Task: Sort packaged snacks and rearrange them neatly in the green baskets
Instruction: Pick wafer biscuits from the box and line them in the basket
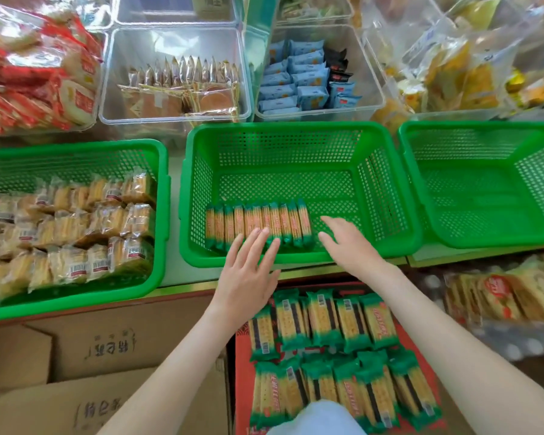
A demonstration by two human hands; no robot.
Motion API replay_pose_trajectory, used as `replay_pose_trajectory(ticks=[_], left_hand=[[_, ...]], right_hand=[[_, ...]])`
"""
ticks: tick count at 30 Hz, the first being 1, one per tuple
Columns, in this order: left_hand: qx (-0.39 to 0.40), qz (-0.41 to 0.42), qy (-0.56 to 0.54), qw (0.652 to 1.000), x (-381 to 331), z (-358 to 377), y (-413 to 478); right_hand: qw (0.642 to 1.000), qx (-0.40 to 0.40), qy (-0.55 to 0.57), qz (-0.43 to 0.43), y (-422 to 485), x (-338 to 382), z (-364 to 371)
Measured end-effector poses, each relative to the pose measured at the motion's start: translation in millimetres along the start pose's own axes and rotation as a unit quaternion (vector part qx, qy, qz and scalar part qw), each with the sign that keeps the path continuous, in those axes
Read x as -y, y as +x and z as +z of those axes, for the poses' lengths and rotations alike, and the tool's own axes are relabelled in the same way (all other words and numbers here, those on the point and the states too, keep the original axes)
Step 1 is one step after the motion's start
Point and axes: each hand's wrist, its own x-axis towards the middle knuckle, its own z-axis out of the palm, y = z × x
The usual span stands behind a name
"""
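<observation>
A row of green-and-yellow cracker packs (pixel 258 222) stands on edge along the near wall of the middle green basket (pixel 299 131). My left hand (pixel 248 271) reaches over the basket's near rim with straight fingers, its tips at the row's near ends. To the right of the row, my right hand (pixel 349 243) hovers over the rim, fingers spread and holding nothing. Below, a red box (pixel 242 340) holds several more of the same cracker packs (pixel 324 321). The left green basket (pixel 161 189) is filled with clear-wrapped yellow snack packs (pixel 76 233). The right green basket (pixel 484 130) holds nothing.
Clear bins at the back hold gold-wrapped cakes (pixel 182 86) and blue packs (pixel 296 80). Red-wrapped snacks (pixel 29 73) pile at the far left and yellow bagged snacks (pixel 453 73) at the far right. Brown cartons (pixel 107 340) sit at lower left, and more packs (pixel 515 296) at right.
</observation>
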Motion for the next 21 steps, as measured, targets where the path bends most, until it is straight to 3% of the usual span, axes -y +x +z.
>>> replay_pose_trajectory(ticks=[2,4,6,9,13,17,21], left_hand=[[-0.051,0.032,-0.036,0.998,-33.4,8.2,-31.1],[-0.013,0.024,-0.054,0.998,-67.0,18.4,-66.6],[0.109,-0.045,-0.075,0.99,-99.2,24.9,-93.2],[0.337,-0.148,-0.047,0.929,-131.0,34.2,-122.4],[0.399,-0.18,-0.041,0.898,-145.4,48.8,-148.6],[0.36,-0.18,-0.035,0.915,-148.4,52.3,-152.6],[0.369,-0.175,-0.021,0.913,-154.8,48.6,-150.8]], right_hand=[[0.99,-0.11,0.013,-0.082,-42.5,-24.2,5.6],[0.98,-0.163,-0.029,-0.111,-85.2,-59.6,18.7],[0.984,-0.139,-0.075,-0.08,-125.9,-100.2,38.8],[0.987,-0.039,-0.156,-0.026,-176.0,-151.5,77.0],[0.982,0.042,-0.179,0.054,-209.7,-185.9,110.2],[0.991,0.027,-0.088,0.098,-216.0,-190.6,125.6],[0.99,0.028,-0.103,0.089,-214.1,-191.2,127.3]])
